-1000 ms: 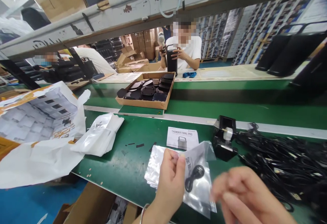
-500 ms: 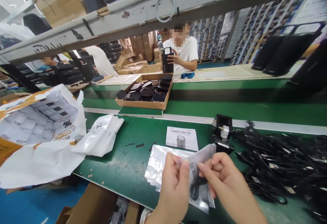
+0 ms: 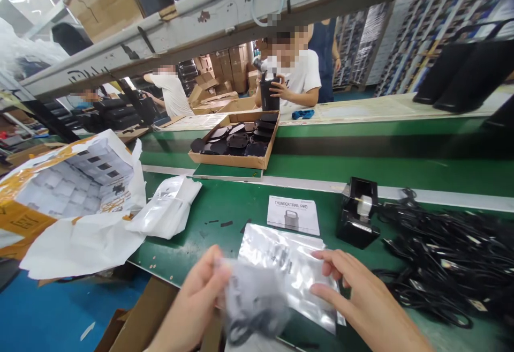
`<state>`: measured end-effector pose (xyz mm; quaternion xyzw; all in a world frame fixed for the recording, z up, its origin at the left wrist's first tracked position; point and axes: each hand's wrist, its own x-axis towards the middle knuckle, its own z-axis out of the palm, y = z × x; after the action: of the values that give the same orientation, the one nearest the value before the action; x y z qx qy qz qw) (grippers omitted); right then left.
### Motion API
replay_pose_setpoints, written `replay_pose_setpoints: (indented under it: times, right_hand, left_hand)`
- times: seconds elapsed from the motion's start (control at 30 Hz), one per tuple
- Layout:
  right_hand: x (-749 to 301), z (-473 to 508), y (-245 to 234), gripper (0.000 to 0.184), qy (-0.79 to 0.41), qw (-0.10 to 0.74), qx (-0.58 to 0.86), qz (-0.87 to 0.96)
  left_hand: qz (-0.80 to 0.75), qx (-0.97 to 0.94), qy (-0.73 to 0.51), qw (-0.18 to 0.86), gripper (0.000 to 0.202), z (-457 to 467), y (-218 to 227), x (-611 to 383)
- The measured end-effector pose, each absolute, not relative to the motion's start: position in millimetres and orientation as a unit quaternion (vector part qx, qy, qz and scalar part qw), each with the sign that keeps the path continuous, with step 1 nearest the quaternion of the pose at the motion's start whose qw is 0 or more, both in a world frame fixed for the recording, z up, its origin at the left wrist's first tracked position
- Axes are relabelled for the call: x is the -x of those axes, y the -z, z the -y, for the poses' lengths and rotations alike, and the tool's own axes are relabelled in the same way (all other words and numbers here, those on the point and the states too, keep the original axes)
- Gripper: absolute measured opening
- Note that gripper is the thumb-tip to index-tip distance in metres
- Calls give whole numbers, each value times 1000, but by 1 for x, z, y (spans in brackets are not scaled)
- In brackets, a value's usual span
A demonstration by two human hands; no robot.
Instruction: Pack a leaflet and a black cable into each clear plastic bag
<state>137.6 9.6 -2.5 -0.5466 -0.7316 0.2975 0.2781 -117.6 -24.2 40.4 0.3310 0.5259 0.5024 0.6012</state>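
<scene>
My left hand (image 3: pixel 204 282) pinches the top edge of a clear plastic bag (image 3: pixel 257 293), blurred by motion. Inside it lies a coiled black cable (image 3: pixel 244 328), along with a paper that is too smeared to read. The bag hangs over the front edge of the green table. My right hand (image 3: pixel 341 282) has its thumb and fingers apart, over a stack of flat plastic bags (image 3: pixel 291 258). Whether its fingertips touch the stack I cannot tell. Just behind the stack is a printed leaflet (image 3: pixel 293 214) reading "THUNDER TRAIL PRO".
A tape dispenser (image 3: pixel 358 210) stands right of the leaflet, before a heap of black cables (image 3: pixel 437 255). White plastic bags (image 3: pixel 171 204) and an open sack (image 3: pixel 80 186) lie left. A box of black parts (image 3: pixel 228 159) sits behind. Across the line, a person (image 3: pixel 301 73) handles a black speaker.
My left hand has carried the bag with the cable left, off the stack. My right hand has let go of it and its fingers have spread. The view has shifted slightly.
</scene>
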Motion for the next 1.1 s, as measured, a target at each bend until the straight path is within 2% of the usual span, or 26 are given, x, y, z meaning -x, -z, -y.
replay_pose_setpoints:
  times: [0.07,0.2,0.27,0.33,0.4,0.47,0.57,0.67,0.7,0.83,0.93,0.97,1.0,1.07,1.1]
  right_hand:
    - [-141,-16,8,17,-217,266,494,798]
    - [-128,-45,22,29,-30,214,467,857]
    - [-115,-65,27,33,1,179,480,859]
    - [-105,-84,27,37,-3,159,486,859]
    - [-99,-99,23,40,-15,133,485,864]
    - [-99,-110,16,34,-35,99,483,869]
    - [-102,-122,5,15,-61,50,487,870]
    - [-104,-127,-4,13,-71,34,488,869]
    - [-104,-126,-7,13,-70,39,489,869]
    - [-104,-98,-16,32,-77,82,458,882]
    - [-113,-58,-13,29,-104,152,415,891]
    - [-119,-44,-9,34,-123,245,450,850]
    - [-125,-31,-3,48,-152,324,516,778]
    - [-140,-10,12,69,-286,398,600,632]
    - [-147,-3,21,69,-375,410,601,575]
  left_hand:
    - [-598,-362,-441,563,33,43,-38,165]
    - [-726,-459,-255,445,28,78,-23,241]
    - [-782,-458,-211,365,30,85,-19,255]
    - [-804,-447,-222,324,36,82,-19,246]
    - [-777,-464,-263,334,29,70,-23,217]
    - [-709,-529,-283,370,20,52,-27,177]
    - [-592,-654,-300,364,18,25,-22,117]
    - [-513,-664,-331,431,20,5,-8,78]
    - [-507,-632,-347,471,25,0,-4,71]
    - [-483,-349,-449,666,60,-22,3,64]
    - [-447,-243,-484,712,52,-29,-4,67]
    - [-441,-253,-484,712,46,-29,-7,67]
    - [-439,-275,-479,709,43,-27,-9,66]
    - [-443,-324,-453,703,41,-21,-11,60]
    - [-444,-350,-439,698,42,-18,-10,57]
